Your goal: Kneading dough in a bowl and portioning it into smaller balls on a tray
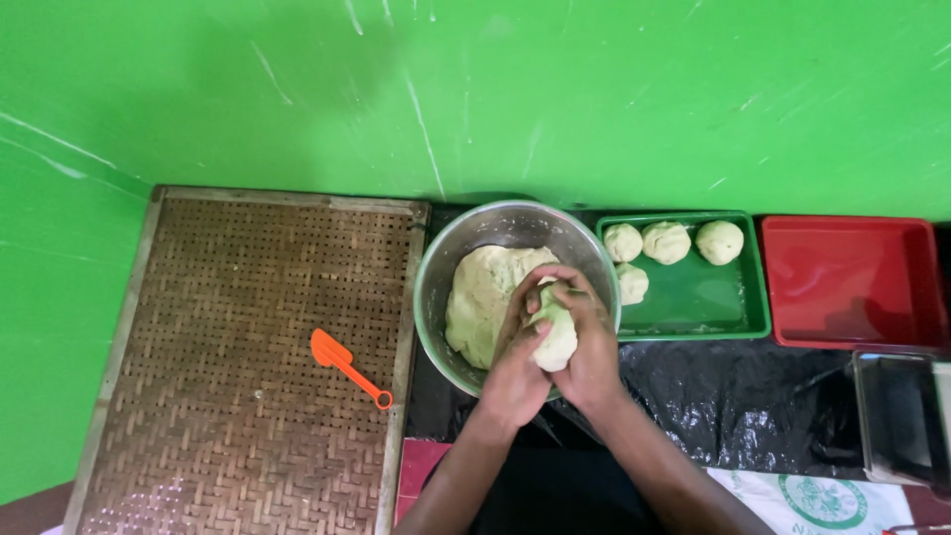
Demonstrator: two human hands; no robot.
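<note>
Left hand [517, 357] and right hand [586, 342] clamp fingers around a dough lump [555, 335] over the steel bowl [446, 267]. Four dough balls [666, 242] sit finished in the green tray [693, 312]; a large dough mass [480, 297] is left unportioned.

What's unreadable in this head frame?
- Dough piece: mostly wrapped by the left hand and right hand.
- Fourth dough ball in the green tray: partly behind the steel bowl rim.
- Metal tray: cut off by the right edge.

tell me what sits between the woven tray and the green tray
In the head view, the steel bowl of dough sits between woven tray and green tray.
</note>
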